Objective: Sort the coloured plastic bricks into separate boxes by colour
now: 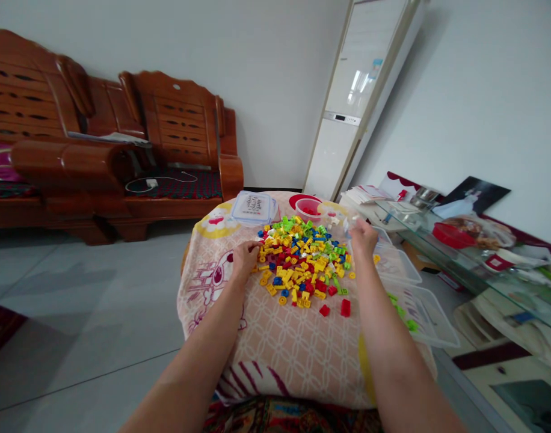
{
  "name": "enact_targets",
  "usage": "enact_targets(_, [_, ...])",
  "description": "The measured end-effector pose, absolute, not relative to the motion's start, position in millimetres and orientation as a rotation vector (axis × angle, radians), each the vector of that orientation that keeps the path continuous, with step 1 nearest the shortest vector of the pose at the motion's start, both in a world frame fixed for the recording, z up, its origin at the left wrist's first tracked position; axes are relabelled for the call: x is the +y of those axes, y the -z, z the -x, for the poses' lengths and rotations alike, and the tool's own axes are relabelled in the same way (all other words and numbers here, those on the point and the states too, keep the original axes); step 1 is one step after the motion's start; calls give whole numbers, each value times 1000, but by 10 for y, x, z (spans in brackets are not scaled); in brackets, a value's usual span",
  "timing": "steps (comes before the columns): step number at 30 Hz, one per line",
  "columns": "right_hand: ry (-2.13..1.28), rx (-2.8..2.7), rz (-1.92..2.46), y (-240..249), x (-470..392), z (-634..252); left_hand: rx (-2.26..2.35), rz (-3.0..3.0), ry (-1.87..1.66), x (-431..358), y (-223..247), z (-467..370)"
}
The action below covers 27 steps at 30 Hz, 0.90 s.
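A pile of small toy building bricks (302,258) in yellow, red, blue, green and white lies on a round table with a patterned cloth (293,343). My left hand (245,258) is at the pile's left edge, fingers drawn together against the bricks; whatever they grip is hidden. On the far right side, my right hand (363,236) is held in a closed pinch above a clear plastic container (384,237). What it pinches is too small to make out. A few red bricks (345,308) lie loose in front of the pile.
Clear trays stand along the right edge; the nearest tray (442,319) holds green bricks. Behind the pile are a round tub (308,207) with red pieces and a lidded plastic box (254,208). A cluttered glass-topped stand (460,246) is at right, a wooden sofa (180,138) at left.
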State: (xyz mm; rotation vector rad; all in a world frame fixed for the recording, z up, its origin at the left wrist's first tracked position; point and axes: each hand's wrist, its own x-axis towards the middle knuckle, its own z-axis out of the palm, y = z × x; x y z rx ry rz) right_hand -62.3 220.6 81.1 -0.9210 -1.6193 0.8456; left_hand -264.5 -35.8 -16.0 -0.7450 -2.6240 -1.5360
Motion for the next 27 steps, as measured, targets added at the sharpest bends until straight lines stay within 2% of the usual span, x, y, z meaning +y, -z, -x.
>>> enact_targets(8, [-478,-1948,698,202,1154,-97,-2632,766,1489,-361,130,2621])
enact_targets(14, [-364,-1996,629,371,1069,-256,-2598,768,1548,-341,174,2635])
enact_targets(18, [-352,-2006,624,237,1028,-191,-2577,772,1599,-337,232,2659])
enact_targets(21, [-363,-1952,599,-124,1224,3,-2566,783,1600,-354,224,2645])
enact_targets(27, [-256,-2019,788,-961,2409,503,-2566,808,1548,-425,146,2600])
